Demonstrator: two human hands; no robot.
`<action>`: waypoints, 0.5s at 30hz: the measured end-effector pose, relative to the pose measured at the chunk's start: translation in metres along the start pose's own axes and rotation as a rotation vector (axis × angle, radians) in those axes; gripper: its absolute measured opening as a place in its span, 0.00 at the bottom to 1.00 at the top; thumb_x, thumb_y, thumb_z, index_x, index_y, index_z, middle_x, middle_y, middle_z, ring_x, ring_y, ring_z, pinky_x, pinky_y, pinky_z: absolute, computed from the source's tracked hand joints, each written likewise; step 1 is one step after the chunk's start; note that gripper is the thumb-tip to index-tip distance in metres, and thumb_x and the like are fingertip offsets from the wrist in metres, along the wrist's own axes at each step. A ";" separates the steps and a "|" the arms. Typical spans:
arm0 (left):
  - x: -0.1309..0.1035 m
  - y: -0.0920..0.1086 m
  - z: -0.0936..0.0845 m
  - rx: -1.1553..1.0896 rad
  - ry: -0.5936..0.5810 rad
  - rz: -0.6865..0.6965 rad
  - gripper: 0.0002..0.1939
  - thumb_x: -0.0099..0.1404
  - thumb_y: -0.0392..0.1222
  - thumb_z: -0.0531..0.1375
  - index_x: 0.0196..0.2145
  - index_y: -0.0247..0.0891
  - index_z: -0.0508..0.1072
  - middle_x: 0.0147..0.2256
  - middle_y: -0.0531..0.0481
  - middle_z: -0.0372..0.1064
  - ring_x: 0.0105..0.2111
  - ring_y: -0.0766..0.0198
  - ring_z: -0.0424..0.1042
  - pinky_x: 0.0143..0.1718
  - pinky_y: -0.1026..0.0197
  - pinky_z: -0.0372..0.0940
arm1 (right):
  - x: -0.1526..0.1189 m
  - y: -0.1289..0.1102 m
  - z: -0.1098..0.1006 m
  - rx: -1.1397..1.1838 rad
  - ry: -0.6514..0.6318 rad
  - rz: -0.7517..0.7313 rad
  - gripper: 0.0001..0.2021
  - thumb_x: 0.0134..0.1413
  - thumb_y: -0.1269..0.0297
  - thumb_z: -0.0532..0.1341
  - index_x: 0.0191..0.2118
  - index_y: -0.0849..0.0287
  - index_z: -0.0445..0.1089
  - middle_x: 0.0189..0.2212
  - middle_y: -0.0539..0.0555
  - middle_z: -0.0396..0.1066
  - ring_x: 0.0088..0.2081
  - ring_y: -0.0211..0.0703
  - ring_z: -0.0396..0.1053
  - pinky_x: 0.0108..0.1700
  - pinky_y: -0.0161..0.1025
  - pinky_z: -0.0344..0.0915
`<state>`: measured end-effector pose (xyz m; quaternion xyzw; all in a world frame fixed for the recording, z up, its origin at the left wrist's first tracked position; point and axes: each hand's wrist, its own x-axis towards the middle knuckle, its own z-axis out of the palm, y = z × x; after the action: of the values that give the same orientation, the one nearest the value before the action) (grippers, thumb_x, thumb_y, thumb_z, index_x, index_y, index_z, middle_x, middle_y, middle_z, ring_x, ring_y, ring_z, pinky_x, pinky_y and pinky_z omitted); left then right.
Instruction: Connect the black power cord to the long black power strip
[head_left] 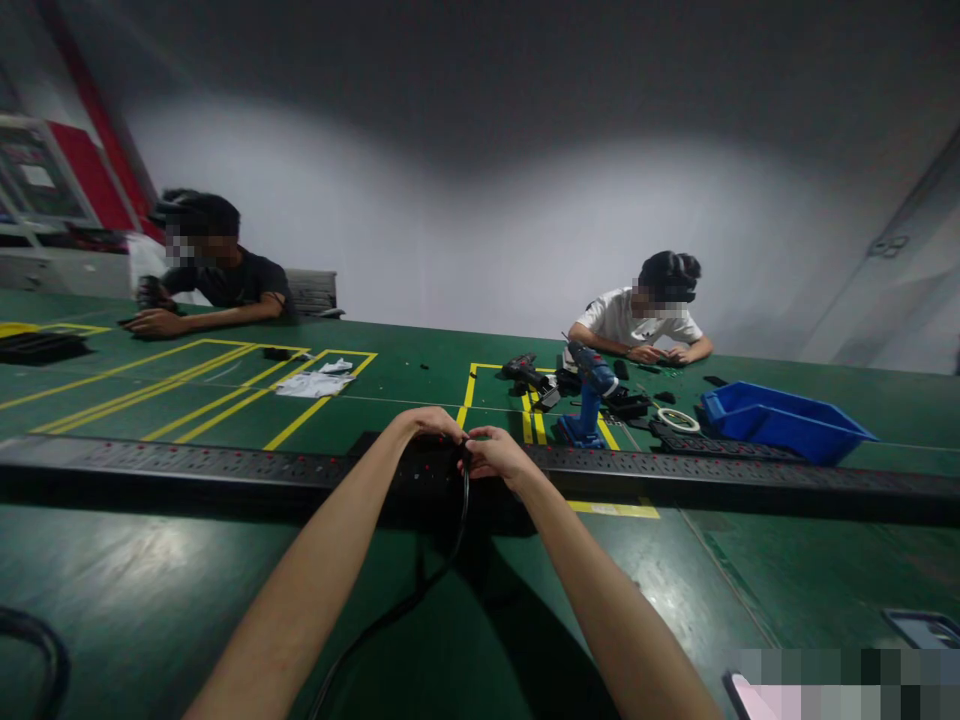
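A long black bar (247, 470) with rows of small holes and red dots lies across the green table, left to right. Over its middle my two hands meet. My left hand (435, 424) has its fingers pinched at the upper end of a black cable (459, 530). Close against it, my right hand (496, 455) is closed on the same cable, thumb and fingertips together. From my fingers the cable hangs down the bar's near side and curves to the lower left. The cable's very end is hidden by my fingertips.
A blue cordless drill (589, 395) stands beyond the bar, near a blue bin (787, 420) and a tape roll (679, 420). White gloves or cloths (315, 380) lie left. Two people sit across the table (420, 350). A phone (757, 695) lies at the lower right.
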<state>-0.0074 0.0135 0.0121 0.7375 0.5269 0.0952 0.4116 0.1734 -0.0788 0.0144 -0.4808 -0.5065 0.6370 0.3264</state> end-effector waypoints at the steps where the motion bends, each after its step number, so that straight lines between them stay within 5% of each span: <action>1: -0.001 -0.001 0.000 0.005 -0.011 0.017 0.18 0.46 0.44 0.63 0.35 0.34 0.80 0.30 0.49 0.76 0.32 0.60 0.70 0.33 0.64 0.61 | 0.000 0.000 0.001 -0.047 -0.008 -0.008 0.15 0.57 0.67 0.59 0.50 0.61 0.60 0.24 0.52 0.72 0.25 0.38 0.72 0.27 0.33 0.71; 5: -0.019 -0.007 0.007 -0.009 0.025 0.177 0.20 0.52 0.44 0.63 0.43 0.36 0.78 0.40 0.49 0.77 0.39 0.60 0.72 0.43 0.63 0.63 | -0.002 -0.002 -0.007 -0.358 -0.008 -0.063 0.18 0.57 0.68 0.53 0.54 0.59 0.61 0.26 0.53 0.74 0.23 0.40 0.71 0.27 0.36 0.69; 10: -0.055 -0.016 0.030 0.196 0.365 0.381 0.16 0.62 0.47 0.57 0.45 0.39 0.76 0.45 0.47 0.74 0.47 0.57 0.70 0.52 0.59 0.59 | 0.000 -0.001 -0.023 -0.922 0.217 -0.456 0.21 0.46 0.71 0.60 0.49 0.58 0.68 0.38 0.55 0.73 0.39 0.44 0.71 0.41 0.38 0.66; 15: -0.074 -0.013 0.041 0.373 0.391 0.412 0.18 0.68 0.44 0.51 0.50 0.41 0.72 0.51 0.47 0.70 0.51 0.57 0.68 0.55 0.58 0.57 | -0.003 0.005 -0.024 -0.912 0.090 -0.668 0.23 0.46 0.71 0.61 0.51 0.58 0.67 0.46 0.55 0.71 0.48 0.43 0.68 0.50 0.38 0.61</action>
<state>-0.0246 -0.0687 -0.0019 0.8588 0.4441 0.2181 0.1330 0.1969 -0.0751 0.0096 -0.4135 -0.8406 0.1946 0.2907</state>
